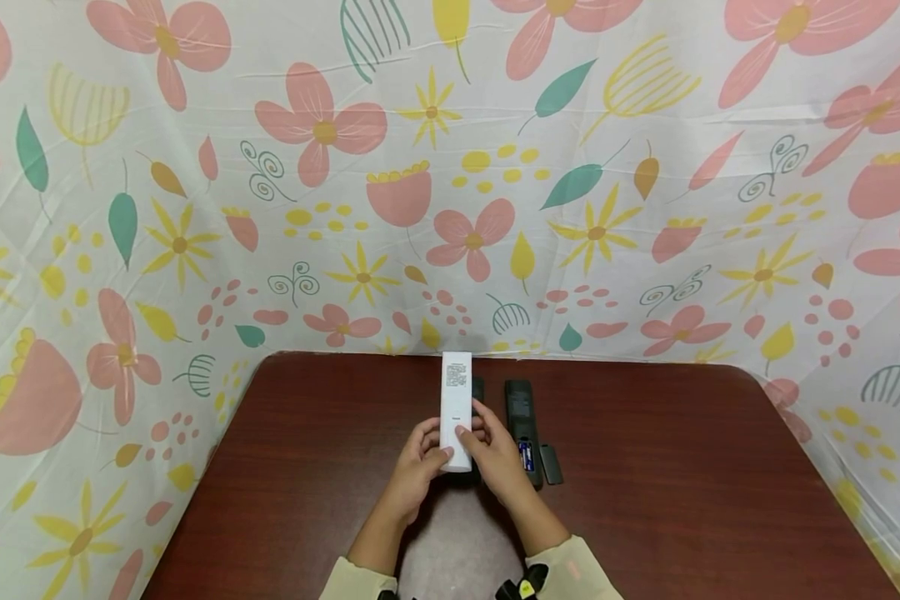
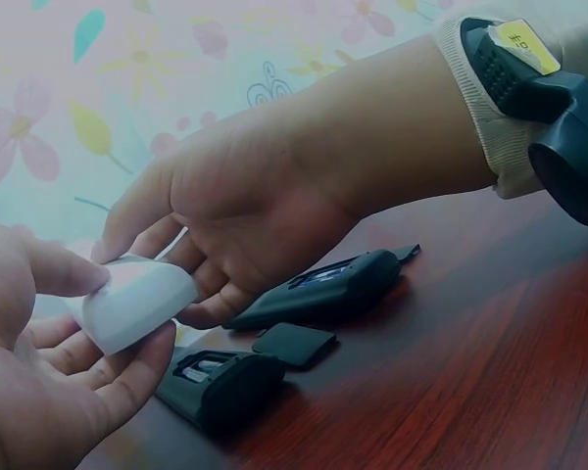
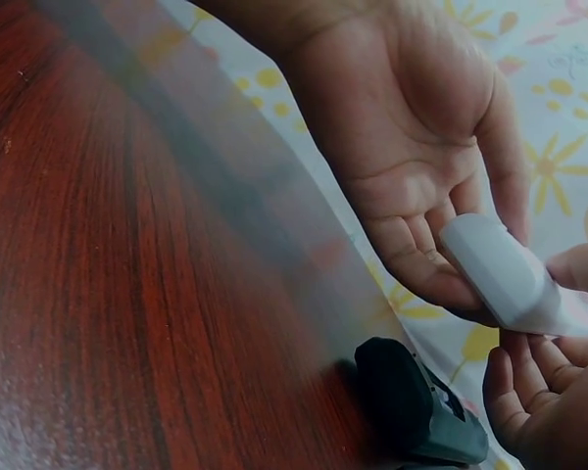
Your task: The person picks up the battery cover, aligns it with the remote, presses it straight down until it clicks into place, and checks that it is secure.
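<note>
A white remote control [image 1: 456, 417] is held above the table, its back with printed text facing up. My left hand [image 1: 418, 475] grips its lower left side, thumb on the near end. My right hand [image 1: 498, 458] holds the right side, its thumb lying on the back. In the left wrist view the white remote [image 2: 137, 302] hangs between the left hand [image 2: 39, 343] and right hand [image 2: 255, 186]. The right wrist view shows its rounded end [image 3: 500, 269] between the left hand [image 3: 412, 137] and right hand [image 3: 559, 392].
Below the white remote lies a dark remote [image 2: 225, 387], largely hidden from above, its battery bay uncovered. Right of it is another dark remote [image 1: 521, 408] with blue batteries [image 1: 526, 456] showing. Dark covers [image 1: 551, 465] [image 2: 294, 343] lie near them. Flowered cloth [image 1: 435, 192] hangs behind the brown table [image 1: 667, 467].
</note>
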`<state>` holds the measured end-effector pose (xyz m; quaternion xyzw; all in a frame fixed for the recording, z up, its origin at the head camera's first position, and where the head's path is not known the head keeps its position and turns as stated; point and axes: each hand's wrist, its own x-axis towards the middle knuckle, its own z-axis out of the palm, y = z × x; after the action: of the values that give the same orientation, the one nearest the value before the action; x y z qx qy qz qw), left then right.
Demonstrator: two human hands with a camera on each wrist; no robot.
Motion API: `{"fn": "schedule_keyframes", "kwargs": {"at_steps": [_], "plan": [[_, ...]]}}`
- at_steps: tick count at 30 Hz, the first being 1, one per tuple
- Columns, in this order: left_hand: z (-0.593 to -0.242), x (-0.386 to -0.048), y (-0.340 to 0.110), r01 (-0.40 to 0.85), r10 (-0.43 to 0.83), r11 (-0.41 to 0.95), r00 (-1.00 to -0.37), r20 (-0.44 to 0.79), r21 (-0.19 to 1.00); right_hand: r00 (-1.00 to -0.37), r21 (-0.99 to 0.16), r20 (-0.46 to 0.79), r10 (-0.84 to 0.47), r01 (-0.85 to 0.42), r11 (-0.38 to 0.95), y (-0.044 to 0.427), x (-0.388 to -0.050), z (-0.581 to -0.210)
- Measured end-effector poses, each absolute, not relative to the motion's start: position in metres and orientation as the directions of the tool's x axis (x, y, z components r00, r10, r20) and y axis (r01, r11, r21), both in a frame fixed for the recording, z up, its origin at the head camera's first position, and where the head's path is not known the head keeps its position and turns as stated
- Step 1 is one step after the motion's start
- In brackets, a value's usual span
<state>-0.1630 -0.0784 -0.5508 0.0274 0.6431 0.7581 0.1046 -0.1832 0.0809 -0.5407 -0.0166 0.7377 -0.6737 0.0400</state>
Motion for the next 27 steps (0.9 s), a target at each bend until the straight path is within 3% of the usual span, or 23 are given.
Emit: {"fn": "schedule_keyframes", "kwargs": {"at_steps": [27], "plan": [[-0.555,-0.170,-0.096,-0.112,0.087,-0.159,-0.991,-0.099,0.981,-0.984,-0.984,0.042,-0.172,-0.071,0.163,0.073,-0.177,-0.546]]}}
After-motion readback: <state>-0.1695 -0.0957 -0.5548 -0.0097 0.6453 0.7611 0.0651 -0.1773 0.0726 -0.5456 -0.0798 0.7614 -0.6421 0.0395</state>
